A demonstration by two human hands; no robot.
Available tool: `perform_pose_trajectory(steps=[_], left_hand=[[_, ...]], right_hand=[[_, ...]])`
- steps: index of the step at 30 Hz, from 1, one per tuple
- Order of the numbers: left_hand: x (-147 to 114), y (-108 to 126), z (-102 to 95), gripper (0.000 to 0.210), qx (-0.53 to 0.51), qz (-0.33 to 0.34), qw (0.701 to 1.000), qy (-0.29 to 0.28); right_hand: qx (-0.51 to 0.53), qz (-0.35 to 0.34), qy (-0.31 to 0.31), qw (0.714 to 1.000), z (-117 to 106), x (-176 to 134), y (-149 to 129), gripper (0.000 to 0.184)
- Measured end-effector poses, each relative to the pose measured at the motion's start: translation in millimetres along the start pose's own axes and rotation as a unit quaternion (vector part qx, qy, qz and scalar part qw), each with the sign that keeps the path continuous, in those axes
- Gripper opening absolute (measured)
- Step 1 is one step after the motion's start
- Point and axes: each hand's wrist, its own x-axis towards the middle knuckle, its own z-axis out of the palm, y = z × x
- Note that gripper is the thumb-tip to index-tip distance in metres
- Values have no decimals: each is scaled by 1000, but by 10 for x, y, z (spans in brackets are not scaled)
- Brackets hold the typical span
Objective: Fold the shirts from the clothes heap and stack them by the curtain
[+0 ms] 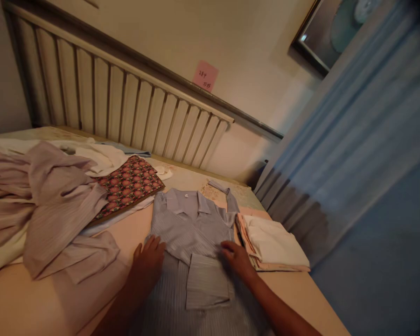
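Note:
A grey-lilac ribbed shirt point(182, 224) with an open collar lies on the bed in front of me, its collar pointing away. A wide sleeve end point(208, 282) rests across its front, while another sleeve point(232, 200) sticks out at the upper right. My left hand point(149, 259) is at the shirt's left edge, fingers loosely extended and the thumb apart. On the opposite edge, my right hand point(238, 261) has its fingers over the fabric, slightly blurred; they look apart with nothing gripped.
To the right sits a stack of folded clothes point(275, 242), white on top. Crumpled mauve clothing point(59, 210) and a red patterned folded cloth point(131, 184) lie left. Behind the bed is a radiator point(126, 107); a blue curtain point(364, 154) hangs along the right side.

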Motion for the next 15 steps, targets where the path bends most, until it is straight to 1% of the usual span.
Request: perform_pose_trajectory(steps=[2,4,6,8,11,15], left_hand=[[11,-12,11,38,2,-3,1000,-6],[25,-22,23,40,4,-7,1000,-23],[37,-37,48,43,9,-13,999,-42],[40,-67,96,48,15,-19,998,-57],[14,-149,214,55,18,-17,997,-68],[-60,-306,394,63,28,11,998,-55]], right_hand=[[-12,40,39,998,-192,327,173,29],[-48,93,73,992,-381,656,347,29],[-71,124,90,986,-541,982,524,31],[-92,155,99,979,-655,1301,709,32],[-136,201,98,965,-735,1740,995,31],[-210,236,62,947,-709,2204,1351,19]])
